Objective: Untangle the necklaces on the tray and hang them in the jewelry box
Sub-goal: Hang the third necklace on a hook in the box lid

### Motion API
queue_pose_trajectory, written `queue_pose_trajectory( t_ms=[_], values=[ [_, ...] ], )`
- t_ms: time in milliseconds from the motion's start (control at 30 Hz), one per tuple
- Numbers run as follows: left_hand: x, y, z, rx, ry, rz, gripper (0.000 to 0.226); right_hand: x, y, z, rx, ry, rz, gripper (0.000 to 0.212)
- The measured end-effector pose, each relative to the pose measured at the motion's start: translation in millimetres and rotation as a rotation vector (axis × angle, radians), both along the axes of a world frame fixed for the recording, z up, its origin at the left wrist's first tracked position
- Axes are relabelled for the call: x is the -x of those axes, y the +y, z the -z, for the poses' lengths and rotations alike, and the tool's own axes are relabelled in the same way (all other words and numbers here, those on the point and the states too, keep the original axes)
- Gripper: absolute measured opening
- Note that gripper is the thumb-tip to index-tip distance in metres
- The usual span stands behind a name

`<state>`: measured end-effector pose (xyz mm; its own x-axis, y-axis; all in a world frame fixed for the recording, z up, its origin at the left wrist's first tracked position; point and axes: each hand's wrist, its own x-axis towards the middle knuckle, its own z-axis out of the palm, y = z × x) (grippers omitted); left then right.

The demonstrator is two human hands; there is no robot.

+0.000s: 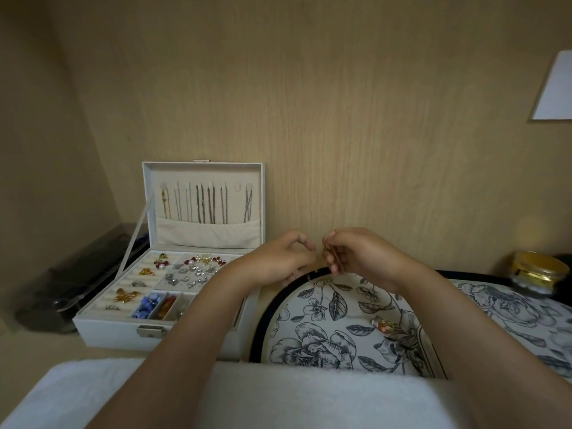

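The white jewelry box (108, 328) stands open at the left. Several chains (210, 205) hang from hooks in its raised lid, and its base holds earrings and brooches. To its right lies the floral tray (340, 308) with a black rim. A small gold and pink tangle (385, 325) lies on the tray. My left hand (278, 258) and my right hand (349, 252) are raised close together over the tray's far rim. Each hand pinches with thumb and fingertips. A very thin gold chain (325, 253) is faintly visible at my right fingertips; its run towards the left hand is too fine to see.
A dark transparent case (71, 289) lies left of the box. A gold-lidded jar (535, 270) stands at the right by the wooden back wall. A white towel (278, 397) covers the near edge. A white sheet (554, 88) hangs at the upper right.
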<state>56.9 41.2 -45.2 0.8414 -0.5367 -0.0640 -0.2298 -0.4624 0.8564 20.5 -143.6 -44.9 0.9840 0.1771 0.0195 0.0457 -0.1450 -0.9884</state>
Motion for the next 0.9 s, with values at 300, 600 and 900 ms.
queue_pose_trajectory(
  t_ms=[300, 600, 900],
  values=[
    [-7, 12, -3, 0.214, 0.031, 0.051, 0.026, 6, 5, -13, 0.065, -0.050, 0.031, 0.032],
    [-18, 54, -20, 0.594, 0.333, 0.082, 0.033, 1, -3, -4, 0.146, -0.141, 0.182, 0.030],
    [-5, 35, -25, 0.284, 0.076, 0.133, 0.019, 0, 23, 6, 0.179, -0.119, 0.020, 0.037]
  ],
)
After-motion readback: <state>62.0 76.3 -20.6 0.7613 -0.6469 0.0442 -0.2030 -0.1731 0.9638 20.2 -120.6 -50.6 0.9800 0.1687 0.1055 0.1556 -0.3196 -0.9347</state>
